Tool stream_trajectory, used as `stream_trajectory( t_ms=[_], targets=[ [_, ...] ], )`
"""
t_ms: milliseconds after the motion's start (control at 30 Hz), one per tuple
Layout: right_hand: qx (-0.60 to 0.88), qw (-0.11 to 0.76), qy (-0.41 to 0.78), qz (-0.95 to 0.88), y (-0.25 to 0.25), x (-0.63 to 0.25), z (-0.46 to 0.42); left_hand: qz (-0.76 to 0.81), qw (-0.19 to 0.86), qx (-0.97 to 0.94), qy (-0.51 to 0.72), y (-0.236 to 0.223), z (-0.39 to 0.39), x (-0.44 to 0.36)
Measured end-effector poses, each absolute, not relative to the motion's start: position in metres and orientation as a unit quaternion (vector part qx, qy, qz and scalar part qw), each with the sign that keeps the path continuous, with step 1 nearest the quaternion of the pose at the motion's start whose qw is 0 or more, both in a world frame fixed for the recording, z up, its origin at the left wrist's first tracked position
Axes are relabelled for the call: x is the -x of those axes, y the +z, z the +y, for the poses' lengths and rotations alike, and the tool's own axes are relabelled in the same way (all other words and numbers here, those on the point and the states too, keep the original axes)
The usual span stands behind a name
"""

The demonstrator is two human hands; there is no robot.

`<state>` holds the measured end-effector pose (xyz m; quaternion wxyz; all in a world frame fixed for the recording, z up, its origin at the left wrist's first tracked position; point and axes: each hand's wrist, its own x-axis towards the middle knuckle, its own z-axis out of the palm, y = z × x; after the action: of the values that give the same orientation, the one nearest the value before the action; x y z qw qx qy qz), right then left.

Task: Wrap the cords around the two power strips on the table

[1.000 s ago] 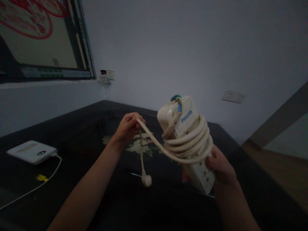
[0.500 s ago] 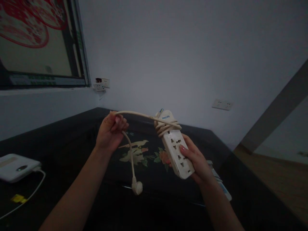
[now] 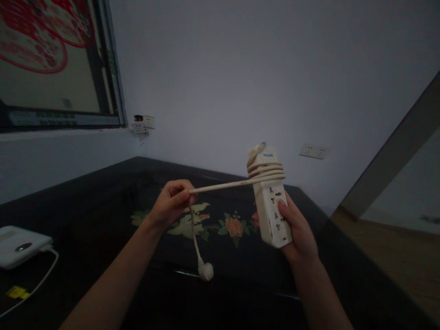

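Note:
In my right hand (image 3: 298,229) is a white power strip (image 3: 271,206), tilted with its socket face toward me and my thumb on that face. Several turns of its off-white power cord (image 3: 223,185) wrap around the upper part, below the blue lettering. My left hand (image 3: 177,201) pinches the cord, which runs taut and nearly level between the hands. From my left fingers the loose end hangs down, with the plug (image 3: 206,272) dangling in front of the dark table (image 3: 237,270).
At the left of the table lies a white device (image 3: 22,247) with a white cable and a yellow tag (image 3: 18,292). Painted flowers (image 3: 234,227) decorate the tabletop. Wall sockets (image 3: 312,151) are on the wall behind, others (image 3: 142,124) near the window.
The cord has gone from an arc over the strip to a straight stretch across it. My left hand moved left, then back right and lower. The strip was brought down, then shifted right.

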<state>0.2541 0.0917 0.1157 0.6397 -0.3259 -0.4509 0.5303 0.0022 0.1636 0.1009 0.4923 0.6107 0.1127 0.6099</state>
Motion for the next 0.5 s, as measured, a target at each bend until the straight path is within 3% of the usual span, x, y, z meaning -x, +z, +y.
stream_trajectory(
  t_ms=[167, 500],
  targets=[
    [0.308, 0.62, 0.519, -0.501, 0.121, -0.262, 0.079, 0.164, 0.496, -0.598, 0.608, 0.083, 0.181, -0.014],
    [0.247, 0.545, 0.615, -0.513, 0.128, -0.242, 0.05, 0.163, 0.514, -0.578, 0.613, 0.066, 0.192, -0.029]
  ],
)
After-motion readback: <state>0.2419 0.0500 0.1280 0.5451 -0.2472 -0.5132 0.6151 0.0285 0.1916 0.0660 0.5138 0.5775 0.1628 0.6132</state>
